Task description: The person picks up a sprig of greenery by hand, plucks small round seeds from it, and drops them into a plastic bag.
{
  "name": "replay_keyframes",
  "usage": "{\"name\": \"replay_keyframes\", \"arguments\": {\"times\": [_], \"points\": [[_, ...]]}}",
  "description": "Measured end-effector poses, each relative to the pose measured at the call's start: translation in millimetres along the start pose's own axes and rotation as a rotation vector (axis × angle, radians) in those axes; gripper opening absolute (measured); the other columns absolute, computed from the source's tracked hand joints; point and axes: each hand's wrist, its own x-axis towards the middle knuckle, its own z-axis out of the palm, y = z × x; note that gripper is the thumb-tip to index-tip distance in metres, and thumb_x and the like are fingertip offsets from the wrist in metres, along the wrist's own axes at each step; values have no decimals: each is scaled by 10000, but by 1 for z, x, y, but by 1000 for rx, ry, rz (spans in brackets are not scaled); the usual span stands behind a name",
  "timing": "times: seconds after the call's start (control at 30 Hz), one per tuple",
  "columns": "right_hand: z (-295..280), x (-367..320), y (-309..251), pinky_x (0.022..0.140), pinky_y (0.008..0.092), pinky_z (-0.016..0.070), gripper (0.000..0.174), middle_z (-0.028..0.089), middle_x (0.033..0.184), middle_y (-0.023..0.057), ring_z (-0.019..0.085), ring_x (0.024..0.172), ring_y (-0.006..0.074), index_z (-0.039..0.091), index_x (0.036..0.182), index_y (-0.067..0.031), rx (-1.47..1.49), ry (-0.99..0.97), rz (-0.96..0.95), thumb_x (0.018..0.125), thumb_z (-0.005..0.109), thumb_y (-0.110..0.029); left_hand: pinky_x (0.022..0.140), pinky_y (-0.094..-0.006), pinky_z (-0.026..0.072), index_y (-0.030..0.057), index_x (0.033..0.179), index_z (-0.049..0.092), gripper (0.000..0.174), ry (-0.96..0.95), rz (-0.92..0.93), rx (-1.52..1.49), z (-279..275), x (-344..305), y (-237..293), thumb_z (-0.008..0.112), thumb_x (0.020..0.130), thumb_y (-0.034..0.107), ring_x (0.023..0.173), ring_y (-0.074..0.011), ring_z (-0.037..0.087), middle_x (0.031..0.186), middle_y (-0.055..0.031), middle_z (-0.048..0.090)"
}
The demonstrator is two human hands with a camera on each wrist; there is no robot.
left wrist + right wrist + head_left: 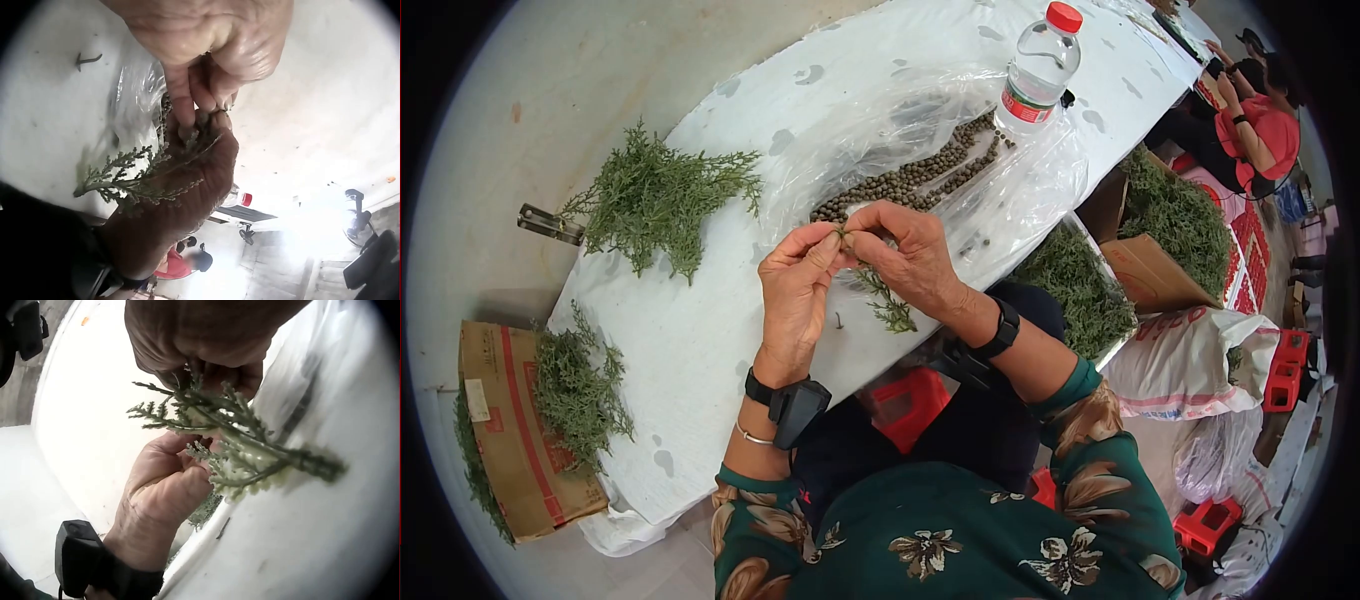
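1. Green sprig (889, 303): long axis slanting from the fingertips toward the near right, thick stem end pointing away from them.
2. Left hand (793, 295) and right hand (917, 262) pinch its thin end above the white counter (700, 330).
3. Brown beads (900, 186) on clear plastic (1045, 160).
4. Far bottle (1042, 65): red-green label, print too small.
5. Right, beyond: sack (1165, 372), red lettering unreadable.

White-covered table (700, 380), red plastic stools (917, 388), pale floor (685, 562), bright white glare (320, 225)
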Motion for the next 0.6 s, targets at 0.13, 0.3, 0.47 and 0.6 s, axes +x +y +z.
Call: {"name": "replay_keyframes", "arguments": {"times": [0.13, 0.3, 0.47, 0.6], "points": [[-2, 0, 0, 564, 211, 460, 35, 608, 711, 29, 564, 647, 59, 603, 810, 22, -28, -6, -23, 795, 602, -9, 717, -310, 526, -53, 966, 612, 131, -6, 20, 30, -2, 1, -1, 579, 847, -10, 766, -179, 621, 890, -124, 640], [-4, 2, 7, 567, 220, 458, 31, 613, 716, 37, 565, 668, 57, 612, 809, 19, -135, -37, -115, 798, 611, -10, 704, -304, 528, -54, 959, 620, 129, -28, 69, 91, 0, 1, -1, 586, 842, -12, 750, -174, 620, 867, -120, 643], [1, 2, 12, 597, 216, 466, 42, 626, 757, 34, 570, 696, 61, 619, 836, 23, -184, -19, -148, 809, 608, -7, 687, -297, 529, -54, 960, 625, 135, 52, 98, 148, -1, 3, -3, 596, 838, -4, 728, -160, 618, 851, -116, 647], [-1, 5, 10, 626, 209, 472, 65, 629, 795, 26, 574, 708, 66, 616, 868, 29, 215, -78, 125, 827, 593, -16, 685, -292, 528, -56, 970, 625, 147, 89, 90, 113, 1, 4, 1, 600, 836, 1, 716, -151, 617, 852, -114, 649]]}}
